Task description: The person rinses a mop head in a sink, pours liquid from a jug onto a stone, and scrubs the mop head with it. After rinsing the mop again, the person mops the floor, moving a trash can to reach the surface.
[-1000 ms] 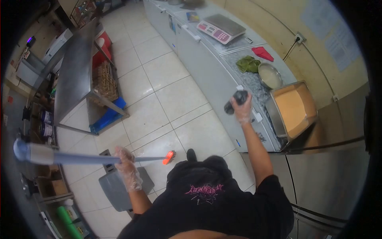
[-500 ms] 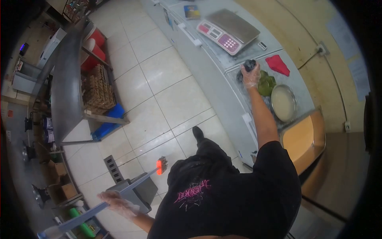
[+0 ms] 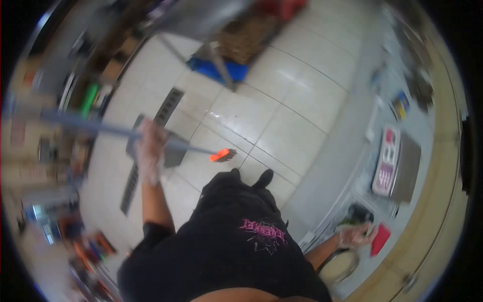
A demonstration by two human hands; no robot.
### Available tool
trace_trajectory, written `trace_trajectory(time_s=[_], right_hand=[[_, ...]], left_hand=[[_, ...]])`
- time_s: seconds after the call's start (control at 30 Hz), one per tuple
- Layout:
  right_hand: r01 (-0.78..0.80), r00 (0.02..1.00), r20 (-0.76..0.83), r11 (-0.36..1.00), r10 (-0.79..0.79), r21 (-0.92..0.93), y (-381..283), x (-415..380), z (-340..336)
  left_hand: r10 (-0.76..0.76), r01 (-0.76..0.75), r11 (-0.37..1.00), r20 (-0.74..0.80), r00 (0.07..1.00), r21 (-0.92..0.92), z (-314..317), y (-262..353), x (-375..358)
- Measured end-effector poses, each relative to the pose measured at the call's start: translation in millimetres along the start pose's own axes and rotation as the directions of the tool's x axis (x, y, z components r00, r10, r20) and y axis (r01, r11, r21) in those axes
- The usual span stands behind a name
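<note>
My left hand (image 3: 150, 146), in a clear plastic glove, is closed around the long grey-blue handle (image 3: 95, 124) of a broom. Its small orange head (image 3: 221, 154) with dark bristles is low over the tiled floor, near my feet. On the right, my gloved right hand (image 3: 356, 235) is over the counter, fingers stretched out to the edge of a red cloth (image 3: 381, 239); whether they touch it is blurred. Close by that hand are a dark bundle (image 3: 360, 213), something green partly hidden, and a round metal bowl (image 3: 340, 266) of pale contents.
A weighing scale (image 3: 397, 165) stands on the long grey counter, with a blue and yellow packet (image 3: 400, 104) beyond it. A grey bin (image 3: 176, 151) and a slotted floor drain (image 3: 130, 189) are to the left. Ahead, a rack holds stacked egg trays (image 3: 244, 40) over a blue piece (image 3: 216, 69).
My view has turned left. My right hand has let go of the dark bundle and moved to the red cloth. My left hand still holds the broom, its handle swung to a different angle.
</note>
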State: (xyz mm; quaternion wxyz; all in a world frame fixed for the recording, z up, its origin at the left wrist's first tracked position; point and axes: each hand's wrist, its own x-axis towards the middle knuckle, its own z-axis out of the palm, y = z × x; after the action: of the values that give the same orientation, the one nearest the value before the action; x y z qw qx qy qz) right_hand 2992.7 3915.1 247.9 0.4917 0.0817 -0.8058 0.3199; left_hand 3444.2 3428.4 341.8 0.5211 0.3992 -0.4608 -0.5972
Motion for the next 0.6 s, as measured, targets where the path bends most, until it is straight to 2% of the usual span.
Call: trace_trajectory(time_s=[0.03,0.07,0.1,0.13,0.17,0.2,0.23,0.27,0.3,0.33,0.37,0.43,0.47,0.53,0.57,0.6], right_hand=[[-0.116,0.988,0.115,0.985,0.101,0.13,24,-14,12],[-0.24,0.954,0.235,0.944,0.186,0.227,39,-35,38],[-0.261,0.929,0.347,0.895,0.131,0.362,17,-55,70],[-0.29,0.894,0.444,0.831,0.059,0.474,-20,-69,99],[0.289,0.691,0.294,0.625,-0.66,0.725,-73,-57,131],[0.002,0.655,0.542,0.718,-0.527,0.696,-152,-69,135],[-0.555,0.39,0.857,0.657,-0.337,0.511,-214,-88,140],[-0.684,0.069,0.906,0.641,-0.418,0.348,-283,-81,124],[-0.744,0.081,0.811,0.506,-0.579,0.436,-338,-98,118],[-0.798,0.103,0.691,0.355,-0.716,0.487,-381,-114,117],[-0.793,0.083,0.665,0.355,-0.742,0.495,-411,-128,125],[-0.803,-0.246,0.49,0.459,-0.836,0.38,-460,-170,141],[-0.794,-0.269,0.469,0.469,-0.842,0.387,-477,-190,145],[-0.98,-0.102,0.641,0.188,-0.761,0.068,-508,-232,153],[-0.976,-0.123,0.624,0.207,-0.772,0.063,-532,-256,164],[-0.85,0.142,0.683,0.266,-0.716,0.455,-558,-277,176]], left_hand=[[-0.011,0.003,0.983,0.041,0.999,0.185,47,22,-6],[0.0,0.04,0.934,-0.111,0.994,0.354,86,29,-6],[-0.061,-0.108,0.89,0.351,0.934,0.444,64,26,24],[-0.051,-0.085,0.889,0.282,0.958,0.45,93,21,28],[-0.04,-0.165,0.912,0.483,0.875,0.375,114,22,51],[-0.208,-0.06,0.852,0.441,0.873,0.52,150,50,53],[-0.291,-0.057,0.84,0.537,0.792,0.54,162,41,77],[-0.265,-0.118,0.865,0.644,0.718,0.487,173,41,87],[-0.35,-0.1,0.818,0.628,0.695,0.566,182,45,94],[-0.35,-0.144,0.807,0.66,0.665,0.573,189,56,96],[-0.354,-0.186,0.796,0.691,0.63,0.576,192,68,97],[-0.396,-0.185,0.806,0.744,0.538,0.562,182,83,112],[-0.383,-0.169,0.814,0.733,0.562,0.555,167,81,122],[-0.103,-0.251,0.875,0.664,0.74,0.415,128,74,144],[-0.098,-0.238,0.878,0.643,0.759,0.414,99,71,157],[0.03,-0.271,0.889,0.544,0.839,0.369,69,66,170]])
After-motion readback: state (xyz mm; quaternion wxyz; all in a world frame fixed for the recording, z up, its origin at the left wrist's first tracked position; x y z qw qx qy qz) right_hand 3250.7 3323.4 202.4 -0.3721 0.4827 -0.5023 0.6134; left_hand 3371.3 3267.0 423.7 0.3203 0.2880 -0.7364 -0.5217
